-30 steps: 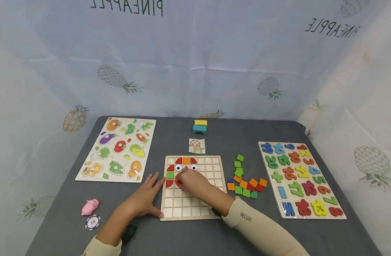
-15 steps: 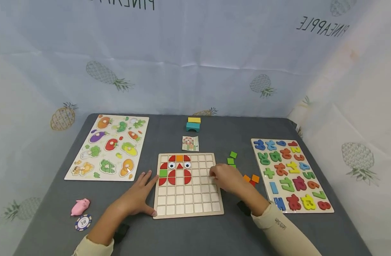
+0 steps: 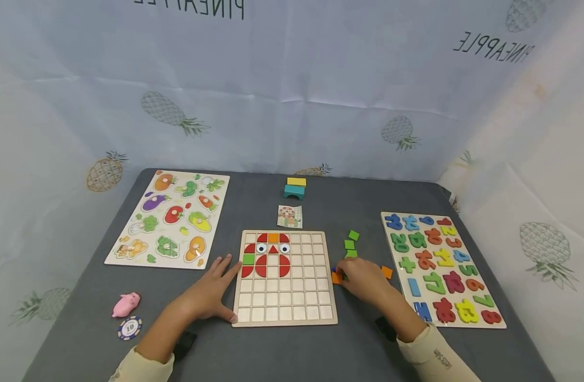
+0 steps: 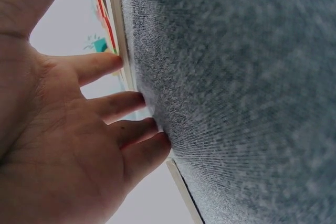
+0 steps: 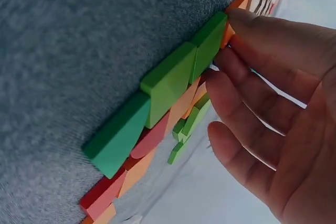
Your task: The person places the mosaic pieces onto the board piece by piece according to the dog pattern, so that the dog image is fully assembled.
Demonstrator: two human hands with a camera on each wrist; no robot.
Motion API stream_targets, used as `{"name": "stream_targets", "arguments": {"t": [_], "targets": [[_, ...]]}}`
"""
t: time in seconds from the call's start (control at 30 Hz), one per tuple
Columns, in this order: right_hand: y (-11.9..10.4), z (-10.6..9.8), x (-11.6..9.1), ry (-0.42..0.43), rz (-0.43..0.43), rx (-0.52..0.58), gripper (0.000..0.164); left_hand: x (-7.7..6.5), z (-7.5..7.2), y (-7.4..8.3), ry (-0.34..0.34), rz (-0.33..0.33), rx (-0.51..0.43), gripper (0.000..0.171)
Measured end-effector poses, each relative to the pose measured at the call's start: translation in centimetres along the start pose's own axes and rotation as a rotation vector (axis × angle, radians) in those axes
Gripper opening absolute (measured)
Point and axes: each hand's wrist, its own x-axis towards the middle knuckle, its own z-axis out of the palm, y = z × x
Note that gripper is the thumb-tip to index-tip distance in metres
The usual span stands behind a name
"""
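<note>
A wooden grid board [image 3: 284, 298] lies in the middle of the table with red, orange and green tiles and two eye tiles in its upper left cells. My left hand [image 3: 201, 292] spreads its fingers along the left side of the board, thumb at the lower left corner. In the left wrist view those fingers [image 4: 126, 103] look straight and hold nothing. Right of the board, the thumb and forefinger of my right hand [image 3: 366, 281] pinch an orange square tile [image 5: 239, 4]. Green tiles [image 5: 170, 80] lie right beside its fingertips, and the hand hides part of the pile in the head view.
A small pattern card [image 3: 290, 216] lies behind the board, with yellow and teal blocks [image 3: 294, 191] beyond. The vegetable puzzle [image 3: 129, 255] is at left, the number puzzle [image 3: 413, 310] at right. A pink pig [image 3: 126, 305] and a poker chip [image 3: 130, 328] lie front left.
My right hand has left the red tiles on the board and moved right to the loose tiles. My left hand stays at the board's left edge.
</note>
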Motion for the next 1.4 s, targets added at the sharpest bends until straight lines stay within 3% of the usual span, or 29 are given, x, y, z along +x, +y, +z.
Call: {"name": "stream_targets", "arguments": {"t": [0.2, 0.33, 0.5, 0.7, 1.17, 1.4], "targets": [[-0.2, -0.7, 0.1, 0.008, -0.064, -0.077, 0.018, 0.0, 0.2, 0.1, 0.007, -0.015, 0.009, 0.117], [-1.2, -1.7, 0.8, 0.029, -0.104, -0.042, 0.017, -0.1, 0.3, 0.2, 0.012, -0.018, 0.012, 0.117], [-5.0, -2.1, 3.0, 0.045, -0.261, 0.044, 0.016, -0.1, 0.3, 0.2, 0.016, -0.028, 0.007, 0.117], [-9.2, -0.3, 5.5, 0.115, -0.401, -0.008, 0.010, 0.0, 0.3, 0.2, 0.013, -0.035, 0.009, 0.118], [-10.7, 0.5, 7.0, 0.168, -0.416, -0.092, 0.011, 0.0, -0.2, 0.4, -0.002, -0.040, 0.015, 0.118], [-9.3, 0.1, 6.6, 0.087, -0.404, -0.008, 0.017, -0.1, 0.0, 0.1, -0.009, -0.020, 0.000, 0.118]]}}
